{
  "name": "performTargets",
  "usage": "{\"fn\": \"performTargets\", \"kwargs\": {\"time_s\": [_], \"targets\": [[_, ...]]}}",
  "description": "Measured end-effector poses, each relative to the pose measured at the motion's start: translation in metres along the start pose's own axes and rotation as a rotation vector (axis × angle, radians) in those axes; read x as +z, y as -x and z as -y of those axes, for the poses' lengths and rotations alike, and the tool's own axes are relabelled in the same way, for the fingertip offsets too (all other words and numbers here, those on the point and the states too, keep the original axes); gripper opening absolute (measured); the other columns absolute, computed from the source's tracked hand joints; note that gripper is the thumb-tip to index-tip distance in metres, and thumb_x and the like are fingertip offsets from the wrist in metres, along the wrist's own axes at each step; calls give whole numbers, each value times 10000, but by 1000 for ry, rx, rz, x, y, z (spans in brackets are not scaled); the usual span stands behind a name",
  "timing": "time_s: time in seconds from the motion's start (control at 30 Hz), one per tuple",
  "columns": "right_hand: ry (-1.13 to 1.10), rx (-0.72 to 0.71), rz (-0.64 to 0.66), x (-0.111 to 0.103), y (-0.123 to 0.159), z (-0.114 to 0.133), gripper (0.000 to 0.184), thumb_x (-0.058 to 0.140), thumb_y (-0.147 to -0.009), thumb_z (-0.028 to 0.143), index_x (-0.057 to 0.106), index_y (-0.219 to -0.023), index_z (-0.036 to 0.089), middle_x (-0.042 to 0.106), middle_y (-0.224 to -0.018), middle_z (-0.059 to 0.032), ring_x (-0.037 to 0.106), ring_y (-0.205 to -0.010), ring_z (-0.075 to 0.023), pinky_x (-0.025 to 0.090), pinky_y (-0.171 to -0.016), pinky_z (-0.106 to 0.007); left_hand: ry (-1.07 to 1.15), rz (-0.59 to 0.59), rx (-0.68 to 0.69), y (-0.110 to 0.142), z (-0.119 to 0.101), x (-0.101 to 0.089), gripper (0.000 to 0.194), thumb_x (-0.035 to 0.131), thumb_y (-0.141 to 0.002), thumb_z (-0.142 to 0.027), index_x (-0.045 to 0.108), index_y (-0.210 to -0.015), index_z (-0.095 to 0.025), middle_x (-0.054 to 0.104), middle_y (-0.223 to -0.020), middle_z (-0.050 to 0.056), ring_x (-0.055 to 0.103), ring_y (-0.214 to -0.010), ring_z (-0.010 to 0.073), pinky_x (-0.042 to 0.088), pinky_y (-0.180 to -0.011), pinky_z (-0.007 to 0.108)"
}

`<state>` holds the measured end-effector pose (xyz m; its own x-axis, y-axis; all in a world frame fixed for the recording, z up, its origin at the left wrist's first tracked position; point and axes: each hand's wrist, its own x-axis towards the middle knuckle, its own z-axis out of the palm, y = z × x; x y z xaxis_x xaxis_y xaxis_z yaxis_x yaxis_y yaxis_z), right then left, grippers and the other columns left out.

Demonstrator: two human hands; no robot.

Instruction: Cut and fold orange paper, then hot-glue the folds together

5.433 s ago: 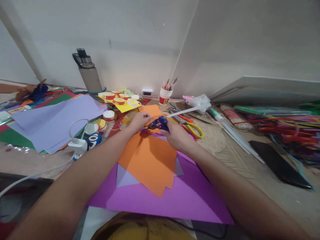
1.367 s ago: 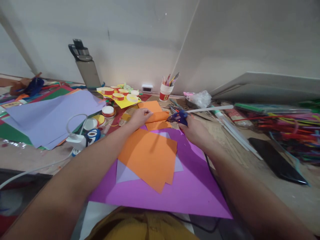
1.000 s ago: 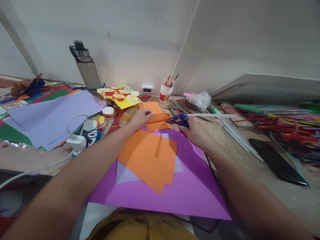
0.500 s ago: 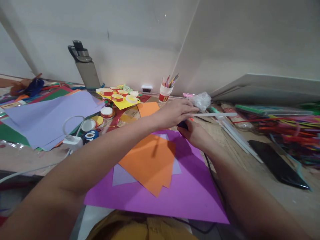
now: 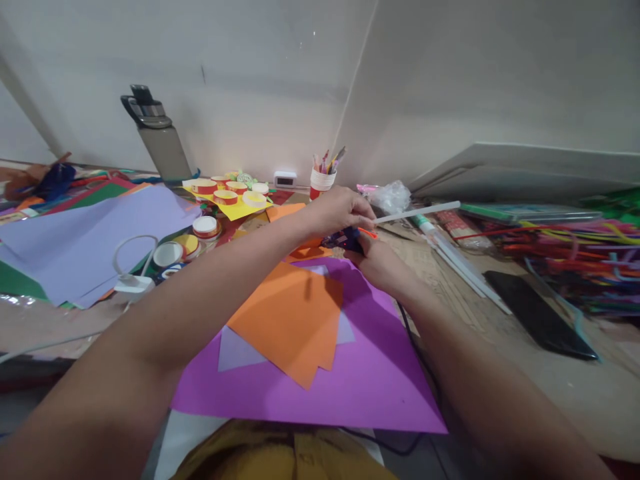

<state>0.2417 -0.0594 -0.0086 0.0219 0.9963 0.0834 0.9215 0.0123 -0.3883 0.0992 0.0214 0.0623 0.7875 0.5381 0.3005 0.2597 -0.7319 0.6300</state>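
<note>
My right hand (image 5: 381, 263) grips a small blue glue gun (image 5: 343, 239) at the far edge of the purple sheet (image 5: 350, 380). A white glue stick (image 5: 420, 211) juts out of the gun's back toward the right. My left hand (image 5: 341, 211) reaches across over the gun, fingers curled and pinched at the near end of that stick. Under both hands lies a small orange paper piece (image 5: 306, 253), mostly hidden. A larger orange sheet (image 5: 287, 320) rests on the purple one in front of me.
A grey water bottle (image 5: 159, 139) stands at the back left, beside lilac paper (image 5: 85, 233) and several tape rolls (image 5: 205, 227). A cup of pencils (image 5: 320, 181) stands by the wall. Pipe cleaners (image 5: 570, 247) and a black phone (image 5: 535, 313) lie right. A white charger (image 5: 131, 285) sits left.
My left hand left the rolled orange paper and crossed right over the glue gun to the white stick. The gun stayed in my right hand; the stick's far end has tilted up slightly.
</note>
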Motion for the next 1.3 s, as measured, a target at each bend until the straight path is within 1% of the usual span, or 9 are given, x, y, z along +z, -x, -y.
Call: {"fn": "performTargets", "kwargs": {"time_s": [0.27, 0.57, 0.7, 0.83, 0.97, 1.03, 1.1, 1.2, 1.3], "targets": [[-11, -6, 7, -1, 1, 2, 248, 535, -885, 267, 602, -1113, 196, 679, -1179, -138, 619, -1112, -300, 479, -861, -369, 32, -35, -24, 2, 2, 3, 96, 714, -777, -217, 777, -825, -162, 731, -831, 47, 642, -846, 176, 456, -825, 302], [5, 14, 28, -3, 2, 8, 258, 546, -884, 255, 600, -1125, 180, 692, -1142, -146, 650, -1033, -299, 477, -836, -356, 150, 101, 89, 3, 17, -4, 183, 583, -873, -224, 754, -878, -160, 724, -855, 22, 641, -845, 140, 458, -848, 279], [17, 29, 21, -3, 2, 7, 266, 550, -895, 256, 602, -1143, 176, 690, -1147, -144, 643, -1049, -290, 475, -839, -339, 61, 119, 89, 4, 16, -4, 215, 596, -873, -291, 746, -987, -186, 722, -983, 27, 635, -942, 152, 439, -899, 287], [-5, 18, -8, -2, 2, 5, 306, 552, -894, 238, 594, -1195, 203, 694, -1152, -112, 640, -1053, -263, 473, -838, -315, -29, 40, 81, 13, 17, -7, 328, 622, -852, -369, 703, -1120, -197, 674, -1161, 58, 598, -1068, 185, 420, -949, 303], [-25, 15, 5, -3, 2, 4, 320, 543, -904, 268, 588, -1210, 186, 704, -1111, -114, 651, -989, -250, 466, -786, -303, -166, 19, -82, 39, 30, -12, 530, 709, -742, -482, 647, -1178, -187, 645, -1179, 76, 592, -1048, 217, 445, -890, 299], [-33, 16, 18, -4, 3, 5, 316, 540, -917, 316, 593, -1193, 172, 703, -1098, -127, 650, -970, -252, 459, -768, -304, -232, 70, -180, 55, 42, -12, 627, 747, -679, -516, 621, -1201, -193, 639, -1179, 76, 600, -1014, 220, 451, -843, 283], [-43, 17, 25, -5, 4, 8, 309, 534, -925, 347, 599, -1166, 165, 703, -1076, -131, 650, -939, -245, 450, -744, -296, -304, 105, -267, 69, 57, -11, 565, 739, -686, -498, 640, -1151, -192, 658, -1130, 75, 613, -938, 212, 447, -780, 273], [-26, 36, 18, -7, 5, 11, 283, 517, -926, 322, 599, -1146, 166, 704, -1041, -122, 649, -881, -231, 432, -692, -281, -427, 90, -390, 81, 77, -6, 215, 613, -805, -349, 693, -901, -174, 694, -896, 72, 612, -797, 211, 419, -699, 289], [9, 79, 6, -7, 7, 13, 286, 491, -922, 287, 591, -1162, 166, 703, -1045, -122, 650, -861, -234, 423, -668, -281, -452, -49, -444, 85, 90, -2, 183, 557, -839, -302, 687, -841, -173, 694, -846, 68, 608, -766, 209, 405, -681, 292]]}}
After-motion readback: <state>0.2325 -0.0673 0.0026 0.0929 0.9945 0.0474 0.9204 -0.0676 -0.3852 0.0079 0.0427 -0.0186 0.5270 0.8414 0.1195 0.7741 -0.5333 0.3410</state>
